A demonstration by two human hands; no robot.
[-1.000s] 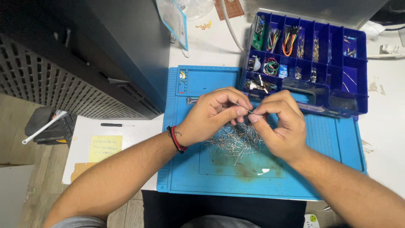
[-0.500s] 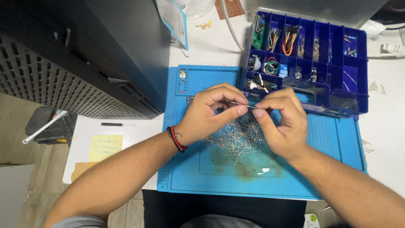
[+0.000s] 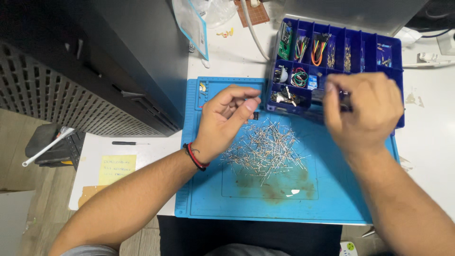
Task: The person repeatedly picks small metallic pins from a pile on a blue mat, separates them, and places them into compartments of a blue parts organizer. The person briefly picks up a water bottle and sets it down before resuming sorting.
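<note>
Left hand (image 3: 226,118): hovering loosely curled, fingers half open, holding nothing visible. Right hand (image 3: 362,111): blurred, reaching over the blue compartment box (image 3: 395,64); its grip cannot be told. Pile of wire-leaded components (image 3: 265,149): lying below and between both hands on the blue mat (image 3: 208,199), seemingly mostly unsorted.

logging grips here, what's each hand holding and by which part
Left hand: curled above the blue mat, nothing visible in it. Right hand, blurred over the parts box: cannot tell.

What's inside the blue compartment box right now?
The blue compartment box holds coloured jumper wires, a green circuit board and small parts in separate cells. The right hand covers its front middle cells, so their contents cannot be seen.
</note>
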